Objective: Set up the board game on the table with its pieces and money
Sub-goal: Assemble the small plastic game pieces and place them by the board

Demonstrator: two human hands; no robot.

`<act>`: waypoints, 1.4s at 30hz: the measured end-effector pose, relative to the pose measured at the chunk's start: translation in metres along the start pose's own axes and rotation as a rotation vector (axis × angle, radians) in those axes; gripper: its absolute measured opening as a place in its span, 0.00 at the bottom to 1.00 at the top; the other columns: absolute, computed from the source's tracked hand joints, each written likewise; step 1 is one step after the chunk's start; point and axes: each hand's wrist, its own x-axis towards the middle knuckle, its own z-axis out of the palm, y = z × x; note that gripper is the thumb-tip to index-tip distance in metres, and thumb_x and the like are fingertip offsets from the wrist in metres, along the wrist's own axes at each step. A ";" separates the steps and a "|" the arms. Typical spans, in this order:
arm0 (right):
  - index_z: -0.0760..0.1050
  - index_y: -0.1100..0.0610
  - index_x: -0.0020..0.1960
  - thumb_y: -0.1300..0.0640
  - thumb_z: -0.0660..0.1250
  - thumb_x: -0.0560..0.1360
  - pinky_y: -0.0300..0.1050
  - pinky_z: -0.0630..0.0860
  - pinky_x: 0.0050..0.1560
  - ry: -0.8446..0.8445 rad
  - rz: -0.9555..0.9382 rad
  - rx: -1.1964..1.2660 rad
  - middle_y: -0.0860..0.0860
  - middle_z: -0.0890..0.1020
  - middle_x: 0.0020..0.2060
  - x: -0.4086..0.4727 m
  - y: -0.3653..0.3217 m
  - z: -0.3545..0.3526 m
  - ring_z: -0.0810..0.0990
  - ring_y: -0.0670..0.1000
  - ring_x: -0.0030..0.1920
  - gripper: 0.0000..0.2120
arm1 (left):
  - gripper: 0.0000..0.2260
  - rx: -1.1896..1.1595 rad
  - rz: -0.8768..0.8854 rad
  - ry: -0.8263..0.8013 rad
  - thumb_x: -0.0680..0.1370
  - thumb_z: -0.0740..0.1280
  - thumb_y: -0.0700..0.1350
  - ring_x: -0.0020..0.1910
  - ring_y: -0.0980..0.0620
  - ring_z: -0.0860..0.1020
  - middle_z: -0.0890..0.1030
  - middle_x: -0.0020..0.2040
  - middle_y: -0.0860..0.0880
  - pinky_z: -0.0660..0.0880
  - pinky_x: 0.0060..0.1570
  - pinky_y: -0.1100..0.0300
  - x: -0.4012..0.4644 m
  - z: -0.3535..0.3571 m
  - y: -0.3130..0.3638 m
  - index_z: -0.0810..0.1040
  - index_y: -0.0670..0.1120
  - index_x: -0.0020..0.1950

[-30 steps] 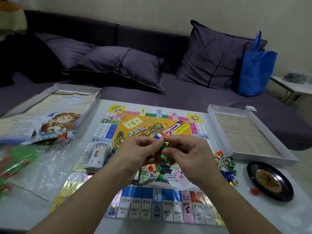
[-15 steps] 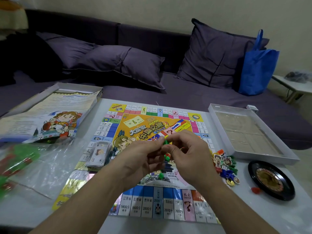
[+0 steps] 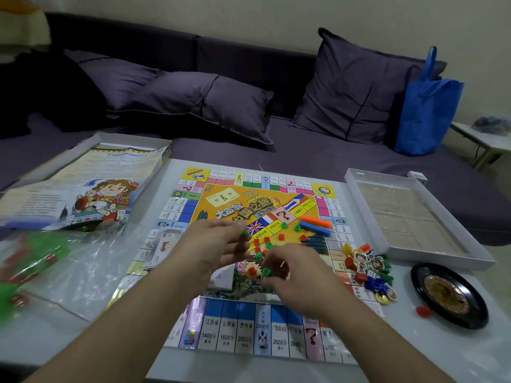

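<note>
Ahead of you a dark purple sofa [image 3: 318, 158] runs along a plain cream wall [image 3: 249, 17], with three matching cushions [image 3: 210, 103] propped against its back. At its right end stands a blue tote bag [image 3: 427, 106], beside a small white side table [image 3: 489, 139]. The light is dim and even.

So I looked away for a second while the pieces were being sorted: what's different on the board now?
The hands have parted: the left hand pinches a green house, while the right hand has dropped onto the board among scattered red and green houses. Those houses and the orange bar and blue bar now show. The roulette wheel and tray stayed put.
</note>
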 end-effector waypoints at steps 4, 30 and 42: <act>0.83 0.48 0.54 0.53 0.76 0.77 0.51 0.82 0.55 -0.050 -0.006 -0.124 0.46 0.80 0.52 0.000 -0.002 0.012 0.80 0.49 0.51 0.07 | 0.11 0.036 0.002 -0.003 0.80 0.74 0.43 0.39 0.46 0.84 0.87 0.48 0.38 0.85 0.45 0.49 0.001 0.001 -0.002 0.82 0.36 0.56; 0.82 0.46 0.56 0.58 0.70 0.79 0.42 0.80 0.55 0.189 -0.037 0.024 0.43 0.81 0.52 0.014 0.004 0.016 0.78 0.43 0.52 0.09 | 0.09 0.150 0.001 -0.023 0.81 0.72 0.46 0.36 0.49 0.81 0.86 0.45 0.43 0.82 0.40 0.55 -0.003 0.004 -0.001 0.85 0.40 0.54; 0.85 0.54 0.52 0.69 0.68 0.80 0.44 0.83 0.44 0.359 0.048 0.911 0.52 0.87 0.46 0.005 -0.004 -0.025 0.86 0.53 0.46 0.12 | 0.08 0.122 0.003 -0.128 0.83 0.69 0.43 0.36 0.49 0.81 0.86 0.45 0.43 0.80 0.36 0.56 -0.012 0.019 -0.004 0.87 0.40 0.53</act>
